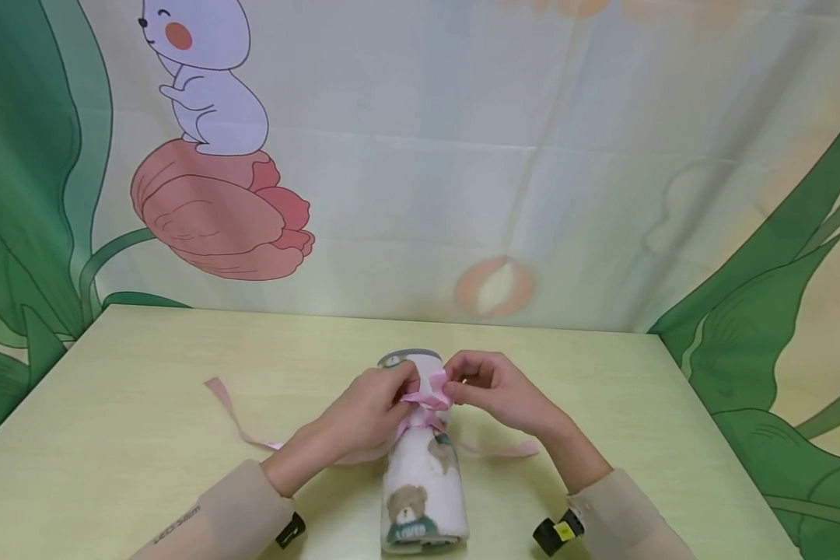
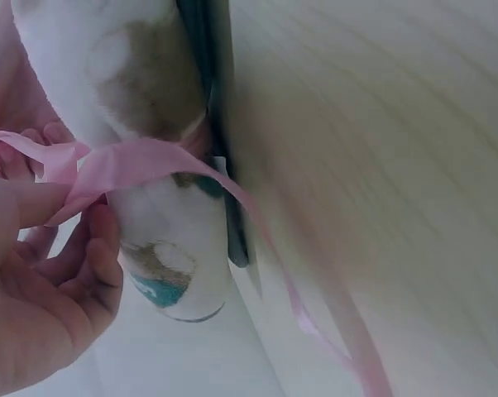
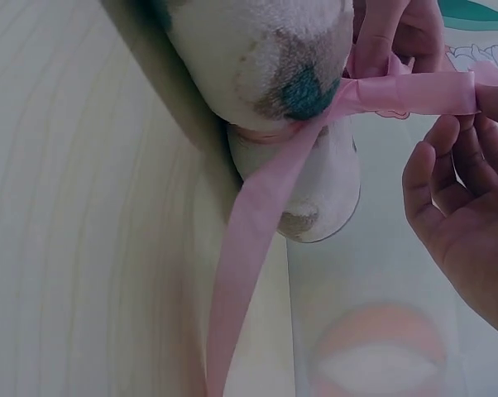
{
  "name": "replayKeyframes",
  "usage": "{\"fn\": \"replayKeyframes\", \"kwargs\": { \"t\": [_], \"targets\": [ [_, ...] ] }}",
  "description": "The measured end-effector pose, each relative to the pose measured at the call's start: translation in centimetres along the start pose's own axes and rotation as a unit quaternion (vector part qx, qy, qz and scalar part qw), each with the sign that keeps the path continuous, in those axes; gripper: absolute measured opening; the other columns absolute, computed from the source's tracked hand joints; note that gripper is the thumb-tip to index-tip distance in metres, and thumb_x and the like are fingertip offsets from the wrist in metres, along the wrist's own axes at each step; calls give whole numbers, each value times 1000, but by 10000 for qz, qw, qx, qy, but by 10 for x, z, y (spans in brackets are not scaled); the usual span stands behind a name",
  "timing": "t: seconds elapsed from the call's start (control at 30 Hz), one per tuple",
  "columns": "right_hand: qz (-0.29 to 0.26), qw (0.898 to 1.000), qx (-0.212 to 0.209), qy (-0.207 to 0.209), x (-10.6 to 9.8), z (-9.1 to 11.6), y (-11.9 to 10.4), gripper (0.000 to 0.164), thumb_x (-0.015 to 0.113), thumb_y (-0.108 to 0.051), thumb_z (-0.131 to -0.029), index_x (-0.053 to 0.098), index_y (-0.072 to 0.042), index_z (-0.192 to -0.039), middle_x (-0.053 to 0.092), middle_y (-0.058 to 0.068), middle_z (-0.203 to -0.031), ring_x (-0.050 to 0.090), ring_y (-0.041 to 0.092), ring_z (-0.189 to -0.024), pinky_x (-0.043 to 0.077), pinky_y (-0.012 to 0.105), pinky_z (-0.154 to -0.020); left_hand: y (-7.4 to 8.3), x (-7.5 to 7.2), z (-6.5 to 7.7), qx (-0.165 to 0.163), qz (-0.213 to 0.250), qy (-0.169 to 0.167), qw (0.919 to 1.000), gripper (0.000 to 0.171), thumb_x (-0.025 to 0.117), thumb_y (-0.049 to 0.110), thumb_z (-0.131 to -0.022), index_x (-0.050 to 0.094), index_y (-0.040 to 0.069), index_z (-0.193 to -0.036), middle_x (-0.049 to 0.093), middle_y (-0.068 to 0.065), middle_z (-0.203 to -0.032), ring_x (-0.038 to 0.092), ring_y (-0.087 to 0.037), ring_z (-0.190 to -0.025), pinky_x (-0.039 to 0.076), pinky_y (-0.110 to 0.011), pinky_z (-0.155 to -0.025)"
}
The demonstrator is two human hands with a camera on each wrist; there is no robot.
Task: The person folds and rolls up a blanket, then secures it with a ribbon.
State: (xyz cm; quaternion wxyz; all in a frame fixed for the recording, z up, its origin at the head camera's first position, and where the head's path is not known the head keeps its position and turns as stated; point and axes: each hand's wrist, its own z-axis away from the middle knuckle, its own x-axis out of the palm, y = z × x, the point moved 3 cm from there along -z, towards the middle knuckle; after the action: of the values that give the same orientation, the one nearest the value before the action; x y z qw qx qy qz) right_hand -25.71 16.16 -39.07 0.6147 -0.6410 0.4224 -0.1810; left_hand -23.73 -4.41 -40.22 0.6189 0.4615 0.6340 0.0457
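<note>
A rolled white fleecy cloth printed with bears [image 1: 423, 486] lies lengthwise on the table. Around its middle, pulled in at a waist, goes a pink ribbon [image 1: 430, 402]. My left hand [image 1: 371, 400] pinches the ribbon just above the roll; in the left wrist view the ribbon [image 2: 133, 165] passes between thumb and fingers. From the other side, my right hand [image 1: 504, 389] pinches a stretch of ribbon [image 3: 423, 93] between thumb and fingertips, drawn out from the knot area. The ribbon's exact looping is partly hidden by the fingers.
One loose ribbon tail [image 1: 227, 408] trails left across the pale wood-grain table [image 1: 126, 459]; another tail [image 1: 507, 449] lies to the right. Behind the table hangs a cloth printed with a white animal [image 1: 217, 101] on a flower and green leaves.
</note>
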Motion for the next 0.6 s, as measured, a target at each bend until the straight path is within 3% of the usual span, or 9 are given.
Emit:
{"fn": "replayKeyframes", "kwargs": {
  "t": [0.33, 0.5, 0.6],
  "targets": [
    [85, 9998, 5, -153, 0, 2, 3, 6, 65, -5, -100, 67, -2, -104, 65, 13, -94, 63, 25, -84, 56, 34, -80, -3, -4, -1, -229, 645, -11, 9977, 13, 70, -3, -91, 67, 9, -92, 60, 2, -81, 54, -17, -78, 48, -30, -69],
    [162, 9997, 25, -175, -1, 3, 6, 6, 65, -6, -101, 68, -2, -105, 66, 13, -94, 64, 21, -83, 56, 35, -80, -8, -8, -1, -289, 976, -335, 9942, 9, 79, 12, -91, 70, 10, -93, 59, 1, -78, 54, -16, -76, 46, -27, -65],
    [202, 9996, 62, -186, -3, 4, 9, 6, 65, -6, -101, 67, -2, -105, 66, 14, -93, 64, 22, -83, 56, 39, -81, -11, -10, -1, -284, 1086, -492, 9925, 11, 76, 21, -95, 72, 11, -93, 59, 2, -77, 53, -14, -73, 44, -26, -63]
  ]
}}
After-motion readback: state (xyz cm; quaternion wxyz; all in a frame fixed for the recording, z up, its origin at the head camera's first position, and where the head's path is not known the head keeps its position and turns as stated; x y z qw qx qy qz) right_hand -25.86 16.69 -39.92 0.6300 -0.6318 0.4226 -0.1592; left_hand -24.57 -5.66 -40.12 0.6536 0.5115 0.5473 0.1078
